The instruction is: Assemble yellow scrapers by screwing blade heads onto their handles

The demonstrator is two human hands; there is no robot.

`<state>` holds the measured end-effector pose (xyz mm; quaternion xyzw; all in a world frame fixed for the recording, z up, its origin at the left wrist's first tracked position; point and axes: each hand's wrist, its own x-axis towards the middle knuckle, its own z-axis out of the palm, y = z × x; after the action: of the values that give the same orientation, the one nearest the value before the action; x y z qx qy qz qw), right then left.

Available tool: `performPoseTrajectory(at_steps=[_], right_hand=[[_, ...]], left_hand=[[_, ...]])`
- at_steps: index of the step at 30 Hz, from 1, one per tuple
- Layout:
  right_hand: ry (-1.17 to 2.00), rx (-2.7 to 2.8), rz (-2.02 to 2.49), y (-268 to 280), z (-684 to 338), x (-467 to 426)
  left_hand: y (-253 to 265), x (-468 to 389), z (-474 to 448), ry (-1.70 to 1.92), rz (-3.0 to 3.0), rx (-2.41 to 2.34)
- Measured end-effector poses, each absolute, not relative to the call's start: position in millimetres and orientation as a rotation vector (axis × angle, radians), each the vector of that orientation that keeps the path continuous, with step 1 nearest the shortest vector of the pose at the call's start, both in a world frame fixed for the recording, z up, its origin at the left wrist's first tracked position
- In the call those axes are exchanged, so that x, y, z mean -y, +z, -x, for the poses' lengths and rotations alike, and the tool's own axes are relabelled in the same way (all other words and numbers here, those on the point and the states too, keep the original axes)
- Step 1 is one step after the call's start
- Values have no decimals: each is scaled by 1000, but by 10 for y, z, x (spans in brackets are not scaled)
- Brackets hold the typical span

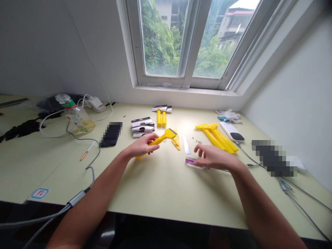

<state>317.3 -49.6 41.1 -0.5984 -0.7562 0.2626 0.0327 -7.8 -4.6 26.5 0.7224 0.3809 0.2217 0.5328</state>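
Note:
My left hand [144, 145] is closed around the handle of a yellow scraper [166, 135], its wide head pointing up and to the right. Over a clear tool handle with a pink-purple core [191, 160], probably a screwdriver's, my right hand [214, 156] is curved with the fingers apart. Whether it touches that handle I cannot tell. Between the hands lie a flat metal blade [186, 145] and small yellow plastic pieces [176, 142], partly behind the scraper head. Some tiny metal parts [198, 142], perhaps screws, are scattered close to the blade.
Several yellow scraper handles [218, 136] lie at right, beside a white device [232, 131]. Packaged blades [142, 126] are stacked at left, with two carded scrapers [161, 117] behind. A phone [112, 134], bottle [80, 119], cigarette [87, 151] and cables [77, 199] occupy the left.

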Motion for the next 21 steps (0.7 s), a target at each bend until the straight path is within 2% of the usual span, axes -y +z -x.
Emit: performPoseTrajectory(at_steps=[5, 8, 12, 17, 21], right_hand=[[751, 2668, 1788, 451, -3062, 586], [899, 2580, 1643, 640, -3169, 622], [969, 2125, 1403, 1054, -3397, 662], [1073, 1280, 602, 1413, -3041, 563], [1105, 1007, 552, 1333, -2571, 375]], left_hand=[[275, 86, 61, 482, -2005, -1031], [292, 156, 7, 445, -2128, -1030], [310, 250, -59, 244, -2367, -938], [264, 371, -166, -3, -2633, -903], [229, 433, -214, -88, -2711, -936]])
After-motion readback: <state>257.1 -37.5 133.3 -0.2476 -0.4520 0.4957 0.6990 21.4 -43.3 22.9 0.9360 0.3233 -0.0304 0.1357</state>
